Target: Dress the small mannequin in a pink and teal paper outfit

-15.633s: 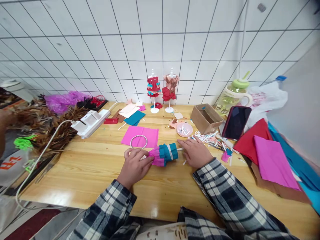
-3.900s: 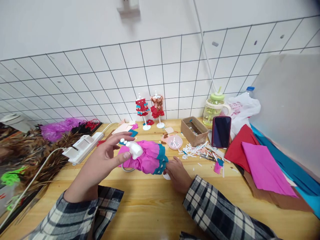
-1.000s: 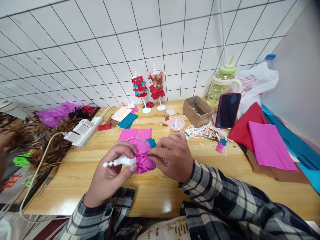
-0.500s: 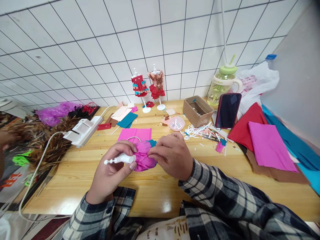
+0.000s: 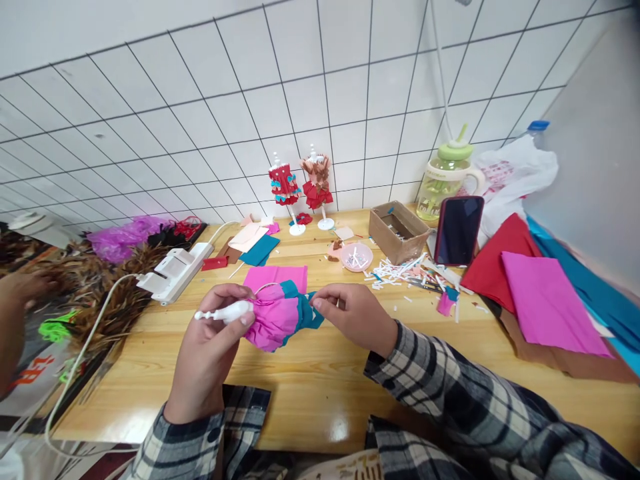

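A small white dress form (image 5: 230, 311) lies sideways above the table (image 5: 295, 400), its knobbed neck pointing left. A pink skirt (image 5: 270, 320) is already gathered around its lower part, and a teal hem (image 5: 304, 315) edges the far end. The bodice, by contrast, is bare white where it shows, with no bow or bead visible. The stem and base are hidden, so I cannot tell how the underside looks.

The left hand (image 5: 207, 343) is closed around the form, thumb along the white torso. The right hand (image 5: 355, 317) pinches the edge of the hem between thumb and finger; the shaping there looks unfinished, in my judgement.

Just behind the skirt lies a flat pink sheet (image 5: 295, 273). Farther back stand 2 clothed forms, a red figure with blue bows (image 5: 284, 183) and a brown-and-red figure (image 5: 317, 181), both covered at the chest; beside them, the held piece seems about half dressed.

To the right are a pink dish (image 5: 369, 253), loose white strips (image 5: 393, 272) and a cardboard box (image 5: 397, 249). At far left, another person's hand (image 5: 30, 287) is near brown feathers (image 5: 113, 300).
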Available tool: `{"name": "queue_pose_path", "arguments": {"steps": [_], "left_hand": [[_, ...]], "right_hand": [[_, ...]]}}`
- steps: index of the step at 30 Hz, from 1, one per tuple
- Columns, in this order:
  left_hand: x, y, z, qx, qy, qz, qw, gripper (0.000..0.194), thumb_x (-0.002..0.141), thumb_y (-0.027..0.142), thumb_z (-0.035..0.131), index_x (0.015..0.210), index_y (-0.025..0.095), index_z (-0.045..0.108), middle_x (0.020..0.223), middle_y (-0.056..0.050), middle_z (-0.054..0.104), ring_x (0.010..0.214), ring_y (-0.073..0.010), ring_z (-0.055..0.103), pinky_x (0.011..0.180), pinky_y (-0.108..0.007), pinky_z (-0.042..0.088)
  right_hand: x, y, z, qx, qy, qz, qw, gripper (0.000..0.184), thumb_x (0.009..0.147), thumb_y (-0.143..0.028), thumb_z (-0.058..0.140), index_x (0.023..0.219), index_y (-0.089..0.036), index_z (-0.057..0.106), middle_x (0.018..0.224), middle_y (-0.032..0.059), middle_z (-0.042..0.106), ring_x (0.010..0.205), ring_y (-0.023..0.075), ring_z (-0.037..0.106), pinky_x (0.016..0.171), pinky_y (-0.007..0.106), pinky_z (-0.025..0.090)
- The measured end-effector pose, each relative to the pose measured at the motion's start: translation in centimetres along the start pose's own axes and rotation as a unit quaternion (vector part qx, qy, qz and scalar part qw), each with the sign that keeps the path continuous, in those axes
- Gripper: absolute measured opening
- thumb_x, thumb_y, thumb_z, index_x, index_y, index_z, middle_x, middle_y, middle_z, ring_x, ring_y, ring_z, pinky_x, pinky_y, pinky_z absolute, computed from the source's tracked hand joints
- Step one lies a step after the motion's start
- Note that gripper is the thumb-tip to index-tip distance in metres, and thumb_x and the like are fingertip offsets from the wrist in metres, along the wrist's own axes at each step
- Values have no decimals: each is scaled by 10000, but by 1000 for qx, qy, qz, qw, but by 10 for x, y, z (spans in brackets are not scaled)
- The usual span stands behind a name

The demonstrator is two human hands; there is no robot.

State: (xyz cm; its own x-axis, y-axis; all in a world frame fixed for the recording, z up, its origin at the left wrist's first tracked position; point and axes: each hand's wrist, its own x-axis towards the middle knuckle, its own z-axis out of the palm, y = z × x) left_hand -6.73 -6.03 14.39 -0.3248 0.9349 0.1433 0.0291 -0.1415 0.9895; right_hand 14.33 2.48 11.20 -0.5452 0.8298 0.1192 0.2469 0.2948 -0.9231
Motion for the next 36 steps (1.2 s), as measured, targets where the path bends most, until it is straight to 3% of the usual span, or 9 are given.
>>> {"name": "queue_pose_path", "arguments": {"steps": [3, 5, 9, 15, 22, 27, 30, 36], "left_hand": [[-5, 2, 1, 38, -6, 18, 999, 261, 755, 227, 740, 978, 217, 605, 997, -22, 562, 844, -135, 529, 670, -198, 454], [-8, 4, 3, 69, -13, 31, 997, 217, 773, 230, 727, 951, 222, 603, 989, -20, 564, 898, -151, 534, 714, -212, 463], [-13, 8, 9, 118, -30, 55, 991, 190, 782, 228, 721, 927, 234, 599, 960, -18, 567, 916, -167, 542, 744, -236, 468], [-17, 12, 14, 149, -44, 78, 985, 155, 797, 221, 705, 904, 242, 595, 940, -15, 567, 897, -167, 547, 732, -244, 469], [-14, 6, 10, 130, -48, 87, 987, 164, 798, 214, 702, 916, 243, 591, 947, -14, 566, 890, -164, 551, 735, -252, 462], [-14, 8, 10, 139, -43, 87, 986, 168, 787, 221, 711, 906, 240, 594, 949, -23, 567, 902, -182, 550, 735, -268, 460], [-16, 12, 12, 165, -56, 98, 980, 156, 783, 222, 712, 885, 241, 596, 925, -24, 564, 917, -190, 540, 749, -271, 460], [-16, 13, 12, 201, -83, 114, 969, 132, 797, 218, 696, 882, 240, 597, 919, -35, 563, 953, -206, 531, 800, -293, 454]], "right_hand": [[2, 1, 0, 153, -95, 122, 976, 168, 879, -313, 543, 939, -183, 631, 569, -53, 584, 411, 69, 448, 423, 198, 343], [3, 1, 0, 217, -127, 160, 955, 197, 860, -349, 562, 981, -196, 587, 507, -87, 545, 322, 56, 352, 335, 182, 284], [2, 0, 1, 302, -152, 180, 924, 269, 776, -367, 658, 969, -200, 570, 471, -103, 528, 297, 49, 313, 275, 164, 250], [2, -1, 2, 415, -140, 224, 871, 329, 651, -327, 773, 860, -197, 556, 452, -112, 475, 355, 37, 308, 286, 132, 206], [0, -2, 0, 513, -239, 252, 785, 315, 698, -318, 745, 783, -207, 463, 456, -131, 432, 336, 13, 151, 296, 134, 116], [0, -4, 1, 495, -236, 287, 786, 242, 822, -359, 581, 723, -212, 416, 421, -113, 424, 311, 32, 154, 287, 148, 142], [-1, -4, 3, 502, -219, 264, 794, 275, 804, -368, 626, 725, -219, 408, 414, -127, 397, 314, 30, 142, 287, 143, 137], [-3, -4, 4, 523, -227, 250, 782, 381, 740, -328, 717, 717, -228, 350, 418, -145, 378, 322, 28, 133, 286, 142, 120]]}}
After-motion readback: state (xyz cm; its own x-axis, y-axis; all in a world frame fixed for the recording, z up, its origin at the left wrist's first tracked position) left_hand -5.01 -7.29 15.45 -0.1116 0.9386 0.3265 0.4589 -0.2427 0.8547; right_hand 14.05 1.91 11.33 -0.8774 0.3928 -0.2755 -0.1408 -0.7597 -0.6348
